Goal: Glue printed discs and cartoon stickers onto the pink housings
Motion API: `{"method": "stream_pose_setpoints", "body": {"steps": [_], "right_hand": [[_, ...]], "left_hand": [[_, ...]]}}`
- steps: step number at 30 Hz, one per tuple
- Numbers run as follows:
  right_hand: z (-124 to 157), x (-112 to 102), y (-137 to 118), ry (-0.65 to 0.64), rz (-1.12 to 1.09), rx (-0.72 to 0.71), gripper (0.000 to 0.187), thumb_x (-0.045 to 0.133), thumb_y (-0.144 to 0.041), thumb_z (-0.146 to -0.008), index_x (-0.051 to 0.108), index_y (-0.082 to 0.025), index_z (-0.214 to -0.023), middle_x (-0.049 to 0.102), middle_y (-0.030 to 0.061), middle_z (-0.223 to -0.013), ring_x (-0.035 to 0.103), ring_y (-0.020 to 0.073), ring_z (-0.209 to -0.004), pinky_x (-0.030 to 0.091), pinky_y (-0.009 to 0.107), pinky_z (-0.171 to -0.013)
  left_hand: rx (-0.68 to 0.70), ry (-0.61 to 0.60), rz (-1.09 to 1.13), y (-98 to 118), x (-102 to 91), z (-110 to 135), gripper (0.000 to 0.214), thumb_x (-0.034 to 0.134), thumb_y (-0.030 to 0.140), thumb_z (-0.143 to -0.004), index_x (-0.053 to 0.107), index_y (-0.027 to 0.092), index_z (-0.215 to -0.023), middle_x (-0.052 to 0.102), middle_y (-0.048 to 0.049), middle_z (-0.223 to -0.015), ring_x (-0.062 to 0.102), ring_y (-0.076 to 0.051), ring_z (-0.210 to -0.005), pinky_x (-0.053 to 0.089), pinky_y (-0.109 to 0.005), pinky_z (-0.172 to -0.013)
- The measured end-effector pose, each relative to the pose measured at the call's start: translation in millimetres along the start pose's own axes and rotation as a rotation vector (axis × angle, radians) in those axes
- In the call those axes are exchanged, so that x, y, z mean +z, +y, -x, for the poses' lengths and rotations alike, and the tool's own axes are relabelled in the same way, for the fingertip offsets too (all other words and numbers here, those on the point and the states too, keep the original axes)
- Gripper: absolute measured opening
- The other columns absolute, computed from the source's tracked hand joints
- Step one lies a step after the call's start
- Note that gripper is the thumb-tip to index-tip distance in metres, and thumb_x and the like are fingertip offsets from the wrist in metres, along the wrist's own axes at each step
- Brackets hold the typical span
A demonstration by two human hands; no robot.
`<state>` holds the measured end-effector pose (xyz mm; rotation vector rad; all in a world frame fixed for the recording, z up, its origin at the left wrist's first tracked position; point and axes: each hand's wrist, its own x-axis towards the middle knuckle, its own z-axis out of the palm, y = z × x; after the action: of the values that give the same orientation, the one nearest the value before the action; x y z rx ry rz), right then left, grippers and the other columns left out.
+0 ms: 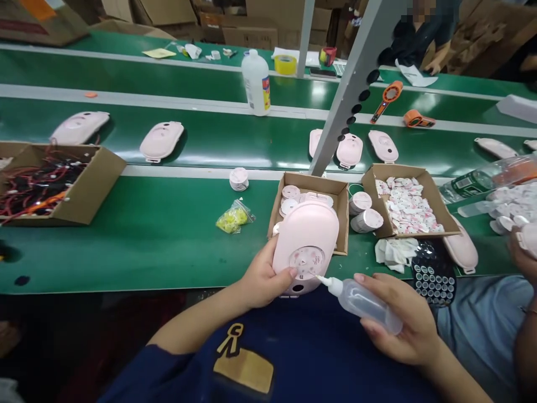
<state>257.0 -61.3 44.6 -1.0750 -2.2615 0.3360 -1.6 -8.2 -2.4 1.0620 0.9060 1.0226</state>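
My left hand (262,280) grips a pink oval plastic housing (308,235) by its lower left edge, thumb resting beside the round disc (306,261) set in its face. My right hand (405,319) is wrapped round a small clear squeeze bottle (363,302). The bottle's white nozzle tip (323,279) touches the housing just right of the disc. Behind the housing stands an open cardboard box (342,215) holding pink round parts.
Another box (438,201) of small white and pink pieces and several rolls (364,211) lie to the right, and a box of red wires (90,184) at left. More pink housings (161,140) ride the green conveyor. A neighbour's hand (522,246) works at right. A white bottle (257,83) stands behind.
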Motion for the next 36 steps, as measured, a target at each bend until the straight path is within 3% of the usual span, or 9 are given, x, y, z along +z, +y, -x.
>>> {"method": "stream_pose_setpoints", "body": {"steps": [8, 18, 25, 36], "right_hand": [[9.3, 6.7, 0.0, 0.017, 0.023, 0.005, 0.044, 0.049, -0.032, -0.092, 0.049, -0.02, -0.134, 0.069, 0.0049, -0.076, 0.067, 0.022, -0.067, 0.05, 0.03, -0.053], [4.7, 7.3, -2.9, 0.046, 0.043, -0.032, 0.045, 0.051, -0.029, -0.089, 0.052, -0.019, -0.133, 0.073, 0.0069, -0.086, 0.069, 0.0212, -0.066, 0.055, 0.031, -0.057], [15.0, 6.6, -1.1, 0.032, 0.011, 0.034, 0.046, 0.052, -0.029, -0.088, 0.052, -0.02, -0.134, 0.069, 0.0056, -0.079, 0.067, 0.0226, -0.067, 0.053, 0.031, -0.055], [24.3, 5.4, -0.1, 0.064, 0.004, 0.063, 0.046, 0.052, -0.034, -0.087, 0.054, -0.019, -0.132, 0.07, 0.0079, -0.082, 0.069, 0.0244, -0.07, 0.053, 0.033, -0.055]], "left_hand": [[0.012, -0.077, 0.057, 5.0, 6.5, 7.2, 0.059, 0.072, 0.023, -0.072, 0.057, 0.014, -0.128, 0.07, -0.0138, -0.121, 0.066, -0.032, -0.109, 0.054, -0.041, -0.091], [-0.012, -0.059, 0.075, 4.7, 5.8, 13.7, 0.059, 0.074, 0.02, -0.068, 0.06, 0.015, -0.125, 0.071, -0.0123, -0.118, 0.066, -0.033, -0.108, 0.052, -0.042, -0.093], [-0.079, -0.029, 0.116, 8.1, 7.5, 12.6, 0.06, 0.078, 0.019, -0.062, 0.063, 0.015, -0.12, 0.073, -0.0119, -0.115, 0.067, -0.034, -0.105, 0.054, -0.042, -0.091], [-0.046, -0.033, 0.062, 5.6, 7.4, 13.0, 0.057, 0.078, 0.023, -0.067, 0.063, 0.014, -0.121, 0.074, -0.0138, -0.111, 0.069, -0.033, -0.1, 0.056, -0.042, -0.086]]}}
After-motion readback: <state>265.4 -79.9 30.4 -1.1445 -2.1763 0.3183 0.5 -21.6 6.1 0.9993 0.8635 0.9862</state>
